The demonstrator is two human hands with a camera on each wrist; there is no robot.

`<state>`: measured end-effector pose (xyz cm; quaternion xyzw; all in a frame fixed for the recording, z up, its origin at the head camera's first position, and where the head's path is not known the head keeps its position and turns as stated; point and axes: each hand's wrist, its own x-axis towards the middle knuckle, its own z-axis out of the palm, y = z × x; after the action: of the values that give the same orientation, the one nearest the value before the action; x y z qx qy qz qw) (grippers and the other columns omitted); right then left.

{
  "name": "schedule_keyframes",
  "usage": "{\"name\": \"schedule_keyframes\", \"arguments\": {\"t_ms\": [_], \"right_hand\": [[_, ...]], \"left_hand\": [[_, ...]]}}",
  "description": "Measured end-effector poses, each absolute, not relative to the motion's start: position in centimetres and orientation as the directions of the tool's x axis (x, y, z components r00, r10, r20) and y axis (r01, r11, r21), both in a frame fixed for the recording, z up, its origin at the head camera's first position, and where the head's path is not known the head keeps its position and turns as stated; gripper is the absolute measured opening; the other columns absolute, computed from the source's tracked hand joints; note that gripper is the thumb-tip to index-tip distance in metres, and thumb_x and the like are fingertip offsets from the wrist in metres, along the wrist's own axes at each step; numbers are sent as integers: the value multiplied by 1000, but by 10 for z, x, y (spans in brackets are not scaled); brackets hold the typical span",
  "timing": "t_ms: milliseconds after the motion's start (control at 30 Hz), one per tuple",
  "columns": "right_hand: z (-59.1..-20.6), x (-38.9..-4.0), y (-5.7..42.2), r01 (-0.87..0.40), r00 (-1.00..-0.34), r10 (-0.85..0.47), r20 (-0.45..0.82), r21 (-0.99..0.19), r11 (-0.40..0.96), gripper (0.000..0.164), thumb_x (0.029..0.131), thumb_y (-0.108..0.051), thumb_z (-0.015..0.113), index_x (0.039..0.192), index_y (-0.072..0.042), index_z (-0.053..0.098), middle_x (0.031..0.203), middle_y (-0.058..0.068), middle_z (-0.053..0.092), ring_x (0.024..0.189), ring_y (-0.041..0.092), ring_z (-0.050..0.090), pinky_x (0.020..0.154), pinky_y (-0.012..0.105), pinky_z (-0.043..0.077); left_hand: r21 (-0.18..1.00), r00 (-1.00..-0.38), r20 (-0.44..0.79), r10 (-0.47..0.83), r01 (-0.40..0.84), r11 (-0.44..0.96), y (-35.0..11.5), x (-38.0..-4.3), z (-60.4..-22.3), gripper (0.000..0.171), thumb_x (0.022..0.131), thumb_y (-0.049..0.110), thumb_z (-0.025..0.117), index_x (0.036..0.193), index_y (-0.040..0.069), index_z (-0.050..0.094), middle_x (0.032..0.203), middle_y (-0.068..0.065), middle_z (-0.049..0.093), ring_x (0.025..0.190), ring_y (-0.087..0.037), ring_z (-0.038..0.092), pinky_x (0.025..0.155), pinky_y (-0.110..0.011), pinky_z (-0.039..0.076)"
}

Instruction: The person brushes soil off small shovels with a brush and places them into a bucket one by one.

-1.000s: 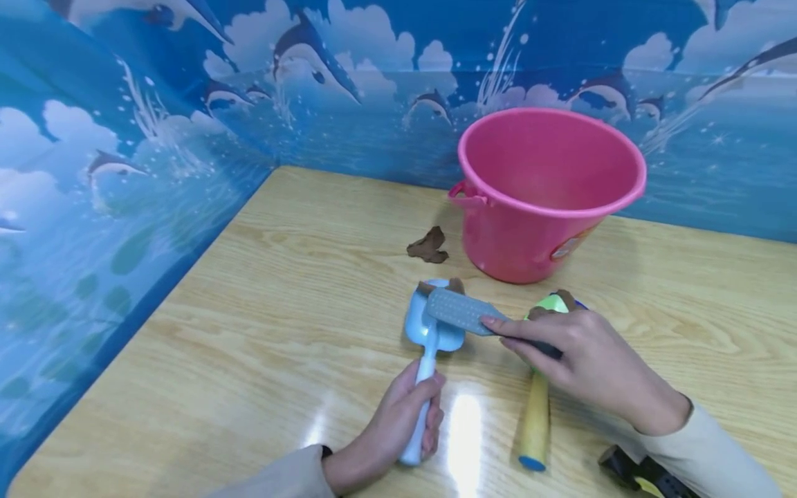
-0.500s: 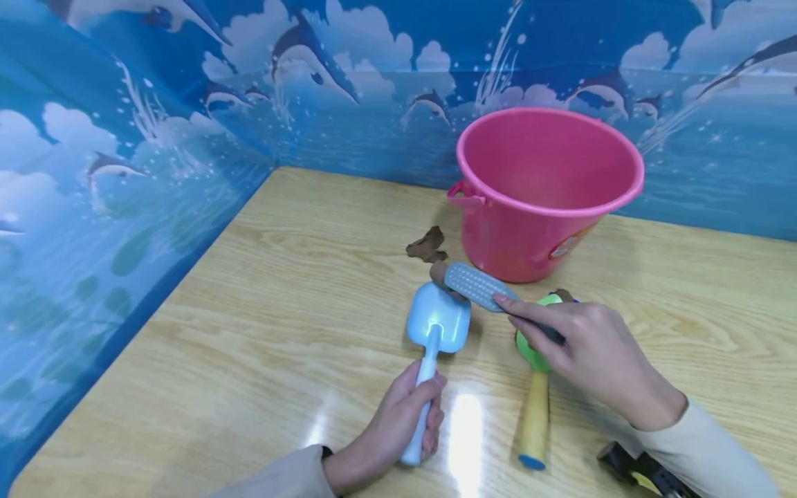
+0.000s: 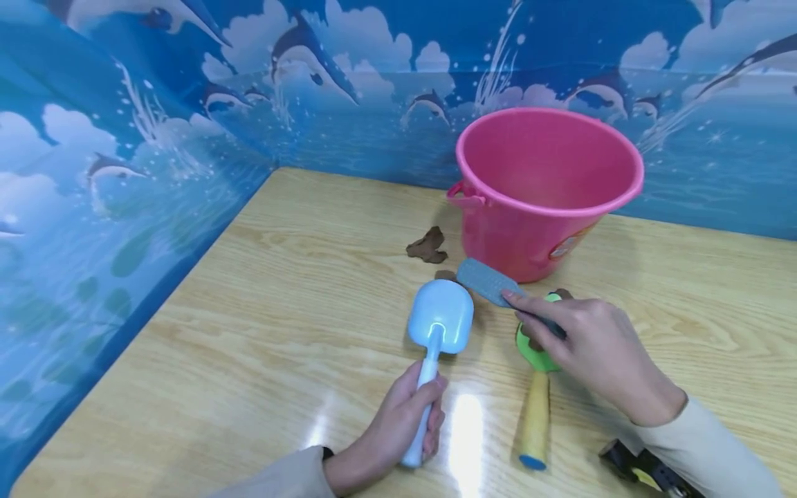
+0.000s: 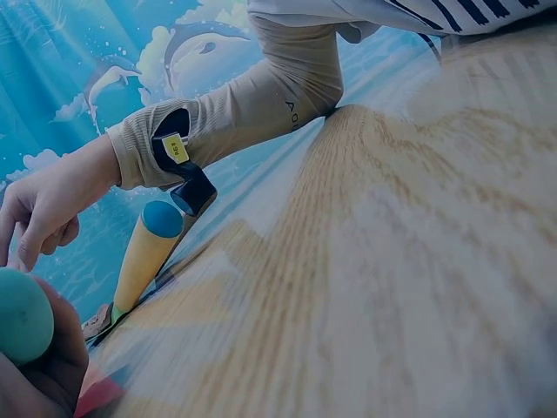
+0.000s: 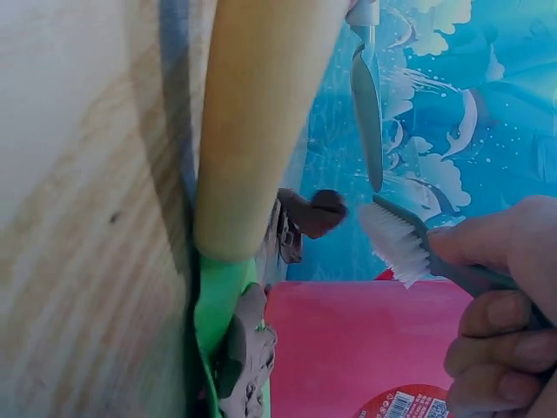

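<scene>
So the blue shovel [image 3: 439, 312] is in my left hand [image 3: 405, 409], fingers wrapped round the handle, blade pointing away from me to the far side. Its long axis runs nearly straight near to far, leaning a bit right at the far end. My right hand [image 3: 585, 356] has the grey brush [image 3: 487, 281] pinched by its handle; the brush lies crosswise, head poking left and slightly far, bristles on the bench side.

The bit that matters here, imo: a brown clump [image 3: 445, 275] sits right at the blade's far edge, partly hidden by it, with the brush tip just to its right. That's far of my left hand and to the far left of my right; the brush and blade are both closer to it than my fingers. Can't tell if either touches it.

Another brown piece [image 3: 427, 246] is farther out on the bench [image 3: 280, 311], left of the pink bucket [image 3: 506, 242]. Partly under my right hand there's a green shovel [image 3: 537, 354] with brown stuff on it.

Writing-wise: the bucket's red sticker [image 5: 409, 406] has a barcode and QR-type square, too small to read. Sleeve lettering [image 4: 292, 111] and a yellow tag [image 4: 175, 148]: can't read those reliably.
</scene>
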<state>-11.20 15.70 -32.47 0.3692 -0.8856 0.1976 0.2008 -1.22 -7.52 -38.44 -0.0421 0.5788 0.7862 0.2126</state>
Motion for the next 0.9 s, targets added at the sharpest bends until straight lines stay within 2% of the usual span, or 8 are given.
{"name": "schedule_keyframes", "arguments": {"t_ms": [100, 200, 300, 400, 533, 700, 800, 900], "right_hand": [[-324, -112, 157, -742, -639, -573, 513, -217, 634, 29, 86, -19, 71, 115, -18, 71, 55, -15, 43, 48, -4, 28, 42, 16, 28], [-322, -110, 155, -780, -612, -587, 530, -283, 558, 30, 85, -17, 72, 116, -17, 71, 60, -15, 55, 51, -5, 34, 45, 12, 31], [-323, -107, 151, -821, -570, -632, 525, -329, 467, 33, 84, -16, 72, 117, -20, 70, 69, -18, 63, 56, -7, 37, 59, 12, 36], [-327, -103, 145, -845, -534, -683, 498, -322, 426, 35, 84, -18, 72, 118, -26, 69, 78, -21, 68, 60, -6, 37, 64, 14, 35], [-333, -100, 142, -853, -522, -712, 469, -277, 443, 39, 81, -19, 75, 118, -30, 69, 79, -24, 67, 64, -3, 34, 59, 11, 30], [-332, -103, 148, -834, -546, -699, 462, -227, 503, 41, 81, -20, 74, 120, -31, 68, 65, -23, 52, 61, -4, 35, 69, 25, 37], [-328, -106, 154, -800, -588, -660, 468, -214, 561, 42, 81, -18, 74, 120, -29, 68, 59, -20, 42, 55, -6, 33, 60, 24, 39], [-324, -107, 156, -784, -607, -626, 490, -240, 572, 41, 81, -12, 74, 120, -23, 69, 58, -21, 43, 51, -6, 32, 49, 18, 35]], "left_hand": [[894, -908, -309, 282, -379, -240, -75, -12, -385, 21, 99, 23, 46, 102, 3, 42, 60, 3, 43, 40, -7, 39, 38, -20, 38], [894, -909, -308, 281, -378, -241, -75, -12, -385, 21, 99, 23, 46, 102, 3, 42, 60, 3, 42, 40, -7, 39, 38, -20, 38], [893, -908, -307, 283, -378, -243, -75, -12, -384, 20, 99, 23, 46, 100, 4, 41, 59, 4, 42, 39, -6, 39, 37, -20, 37], [890, -907, -307, 288, -380, -251, -75, -11, -383, 19, 99, 24, 45, 98, 5, 41, 58, 4, 42, 38, -5, 39, 36, -20, 37], [871, -896, -315, 312, -403, -281, -76, -11, -382, 19, 100, 25, 44, 94, 8, 40, 58, 5, 41, 38, -4, 39, 37, -19, 36], [853, -882, -322, 345, -428, -300, -76, -11, -382, 18, 99, 25, 44, 95, 8, 40, 57, 7, 41, 39, -4, 39, 37, -18, 35], [856, -879, -321, 352, -429, -289, -76, -11, -382, 18, 99, 25, 43, 99, 7, 41, 58, 7, 41, 39, -4, 38, 36, -18, 34], [862, -879, -318, 354, -424, -277, -76, -12, -382, 19, 99, 24, 43, 100, 5, 41, 58, 7, 41, 39, -4, 38, 36, -18, 35]]}}
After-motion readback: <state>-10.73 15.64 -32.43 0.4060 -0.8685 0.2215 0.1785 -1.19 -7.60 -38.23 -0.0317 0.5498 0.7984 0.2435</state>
